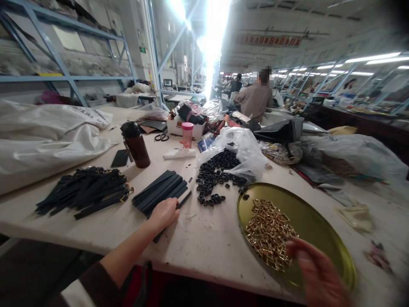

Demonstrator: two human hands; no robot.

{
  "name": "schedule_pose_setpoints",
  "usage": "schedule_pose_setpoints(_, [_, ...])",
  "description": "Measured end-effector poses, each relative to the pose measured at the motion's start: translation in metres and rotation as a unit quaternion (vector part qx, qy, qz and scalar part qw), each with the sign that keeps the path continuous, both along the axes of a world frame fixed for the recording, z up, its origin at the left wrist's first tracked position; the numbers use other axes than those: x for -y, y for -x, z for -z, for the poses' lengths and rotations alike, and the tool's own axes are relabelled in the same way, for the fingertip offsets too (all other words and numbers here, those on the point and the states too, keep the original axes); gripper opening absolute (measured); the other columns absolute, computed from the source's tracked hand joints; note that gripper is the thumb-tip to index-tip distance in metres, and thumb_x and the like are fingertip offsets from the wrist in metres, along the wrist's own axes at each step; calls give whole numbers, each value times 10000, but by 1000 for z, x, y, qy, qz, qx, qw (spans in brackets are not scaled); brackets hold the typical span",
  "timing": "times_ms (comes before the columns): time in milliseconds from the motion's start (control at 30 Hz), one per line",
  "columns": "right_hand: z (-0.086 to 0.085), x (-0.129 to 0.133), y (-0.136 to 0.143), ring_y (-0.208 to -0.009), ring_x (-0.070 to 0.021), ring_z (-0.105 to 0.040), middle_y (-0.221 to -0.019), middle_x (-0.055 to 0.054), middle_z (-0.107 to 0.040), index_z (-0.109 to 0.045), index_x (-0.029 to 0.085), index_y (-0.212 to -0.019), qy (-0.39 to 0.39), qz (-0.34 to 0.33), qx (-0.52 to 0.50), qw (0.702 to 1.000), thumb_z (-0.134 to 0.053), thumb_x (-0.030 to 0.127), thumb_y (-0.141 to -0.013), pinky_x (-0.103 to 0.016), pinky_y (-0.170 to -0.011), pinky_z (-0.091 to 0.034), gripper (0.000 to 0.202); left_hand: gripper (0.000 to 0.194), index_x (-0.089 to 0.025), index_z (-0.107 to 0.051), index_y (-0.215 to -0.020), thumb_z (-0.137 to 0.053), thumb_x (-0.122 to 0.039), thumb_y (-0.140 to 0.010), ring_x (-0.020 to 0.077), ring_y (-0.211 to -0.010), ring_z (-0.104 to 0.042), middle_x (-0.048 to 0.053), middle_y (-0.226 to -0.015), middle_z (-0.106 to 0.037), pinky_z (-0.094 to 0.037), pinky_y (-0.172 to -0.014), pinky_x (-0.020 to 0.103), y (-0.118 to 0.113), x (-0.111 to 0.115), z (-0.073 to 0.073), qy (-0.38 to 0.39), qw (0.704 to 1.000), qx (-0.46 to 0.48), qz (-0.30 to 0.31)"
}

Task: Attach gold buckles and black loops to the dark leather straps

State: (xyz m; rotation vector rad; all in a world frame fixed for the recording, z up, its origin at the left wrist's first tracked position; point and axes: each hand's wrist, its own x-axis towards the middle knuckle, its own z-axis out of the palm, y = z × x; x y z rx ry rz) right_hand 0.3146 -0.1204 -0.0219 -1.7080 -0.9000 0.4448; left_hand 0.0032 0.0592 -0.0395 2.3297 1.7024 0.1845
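Black strap (185,199) pinched in the grip of the left hand (164,213), beside the stacked straps (162,187); looks light and bendy, suits holding near an end. Right hand (315,266) at gold-coloured metal pieces (266,234) in the tray (306,213); cannot tell if open or gripping one.

Banner (270,40) with red characters, dark print on white sack (57,136), small green sign (142,50): none legible.
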Motion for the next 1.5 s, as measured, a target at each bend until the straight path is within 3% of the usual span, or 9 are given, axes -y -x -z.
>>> schedule_pose_setpoints(100, [3, -25, 42, -797, -215, -573, -849, -65, -639, -664, 227, -866, -11, -259, 67, 964, -586, 316, -757, -308, -726, -435, 161, 91, -154, -554, -717, -474, -191, -740, 224, -785, -595, 77, -770, -614, -433, -718, 327, 4, 13, -8, 24, 999, 48, 1])
schedule_pose_setpoints(233, [15, -85, 74, -687, -175, -555, -806, -57, -603, -619, 188, -905, 22, -285, 167, 944, -485, 238, -818, -275, -645, -424, 168, 134, -161, -491, -805, -366, -189, -767, 142, -641, -593, 31, -741, -600, -449, -583, 249, -6, 47, -16, 122, 975, 184, -7])
schedule_pose_setpoints(367, [24, -136, 86, -732, -173, -560, -890, -76, -592, -591, 170, -961, 81, -280, 277, 916, -464, 213, -829, -275, -695, -406, 188, 355, -152, -438, -1022, -400, -136, -669, 83, -506, -545, 8, -759, -585, -402, -450, 186, -27, 80, -18, 405, 751, 509, -111])
schedule_pose_setpoints(433, [29, -153, 93, -756, -187, -554, -889, -83, -587, -599, 179, -928, 89, -271, 289, 914, -481, 236, -827, -285, -701, -388, 165, 364, -133, -446, -1032, -433, -152, -669, 70, -480, -518, 7, -723, -582, -377, -426, 170, -33, 89, -19, 443, 688, 554, -154])
schedule_pose_setpoints(733, [43, -145, 111, -781, -183, -511, -852, -66, -552, -602, 183, -780, 105, -318, 249, 909, -473, 110, -784, -284, -738, -353, 148, 354, -133, -477, -1027, -498, -258, -696, 66, -431, -492, 4, -652, -600, -320, -389, 160, -31, 97, -14, 501, 606, 590, -185])
schedule_pose_setpoints(933, [49, -137, 109, -813, -196, -522, -852, -65, -589, -607, 175, -843, 98, -318, 121, 935, -516, 155, -751, -318, -772, -385, 131, 309, -143, -480, -1019, -440, -327, -774, 68, -447, -506, 5, -669, -608, -345, -411, 160, -32, 94, -9, 500, 641, 559, -164])
schedule_pose_setpoints(1100, [40, -108, 108, -623, -144, -556, -667, -15, -593, -570, 157, -723, 123, -329, -112, 930, -571, 371, -748, -275, -607, -452, 215, 295, -126, -516, -875, -372, -376, -818, 81, -454, -495, -7, -610, -563, -369, -447, 186, -28, 91, -4, 385, 774, 497, -75])
schedule_pose_setpoints(1233, [30, -85, 111, -633, -109, -550, -691, -1, -604, -573, 150, -690, 110, -253, -432, 859, -708, 387, -637, -228, -611, -439, 279, 314, -147, -557, -825, -331, -363, -848, 98, -454, -462, -33, -542, -518, -355, -473, 205, -32, 91, -9, 294, 868, 400, -8])
schedule_pose_setpoints(1500, [36, -64, 102, -606, -107, -520, -670, 15, -601, -636, 149, -832, 59, -254, -289, 921, -694, 308, -660, -237, -598, -414, 241, 338, -183, -630, -840, -324, -326, -849, 175, -673, -571, 20, -691, -630, -374, -605, 242, -36, 88, -25, 270, 931, 221, 107])
